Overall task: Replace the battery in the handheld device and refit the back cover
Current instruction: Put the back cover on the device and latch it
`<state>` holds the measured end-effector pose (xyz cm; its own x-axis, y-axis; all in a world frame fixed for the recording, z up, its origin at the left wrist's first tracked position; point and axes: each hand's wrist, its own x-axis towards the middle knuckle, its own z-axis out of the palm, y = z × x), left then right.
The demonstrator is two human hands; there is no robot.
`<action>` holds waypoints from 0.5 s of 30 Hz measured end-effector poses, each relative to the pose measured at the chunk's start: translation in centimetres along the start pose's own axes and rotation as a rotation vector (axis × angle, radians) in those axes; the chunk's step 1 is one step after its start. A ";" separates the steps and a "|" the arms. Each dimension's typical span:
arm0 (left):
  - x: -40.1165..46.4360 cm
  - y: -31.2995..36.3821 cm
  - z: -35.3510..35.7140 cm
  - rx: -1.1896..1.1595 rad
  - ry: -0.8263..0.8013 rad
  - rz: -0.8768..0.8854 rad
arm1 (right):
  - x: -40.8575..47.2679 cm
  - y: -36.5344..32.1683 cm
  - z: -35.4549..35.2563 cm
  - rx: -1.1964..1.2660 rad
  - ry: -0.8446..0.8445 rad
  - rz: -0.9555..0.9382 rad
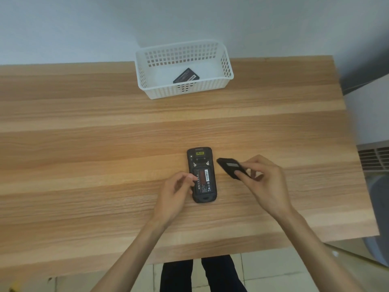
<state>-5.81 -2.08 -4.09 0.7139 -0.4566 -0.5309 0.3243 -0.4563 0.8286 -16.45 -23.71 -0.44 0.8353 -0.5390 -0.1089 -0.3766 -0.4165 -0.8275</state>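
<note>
left hand (175, 190) loosely open on device (202, 174) | right hand (263, 182) grips cover (228, 166) | basket (226, 62): battery (186, 76)

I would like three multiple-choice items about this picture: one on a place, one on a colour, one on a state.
1. Where is the spare battery?
A. in the basket
B. under the device
C. on the floor

2. What colour is the basket?
A. blue
B. white
C. black

3. The handheld device is:
A. closed
B. open, battery seated
C. standing upright

Answers: 1 A, it lies inside the basket; 2 B, its lattice walls are white; 3 B, the right hand holds the back cover off, while the left hand touches the device.
</note>
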 end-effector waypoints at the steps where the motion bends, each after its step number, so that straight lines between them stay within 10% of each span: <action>1: 0.1 0.4 0.1 -0.058 -0.016 -0.036 | 0.0 -0.4 0.6 -0.007 -0.023 -0.052; 9: 0.5 1.6 0.1 -0.599 -0.186 -0.316 | -1.1 -0.8 3.9 -0.129 -0.150 -0.330; 15: 0.3 0.5 -0.3 -0.560 -0.105 -0.276 | -1.2 -1.3 4.1 0.026 -0.070 -0.104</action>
<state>-5.24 -2.25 -3.79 0.5017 -0.4650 -0.7294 0.7840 -0.1119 0.6106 -15.30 -19.55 -1.53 0.8955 -0.4410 -0.0597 -0.2771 -0.4478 -0.8501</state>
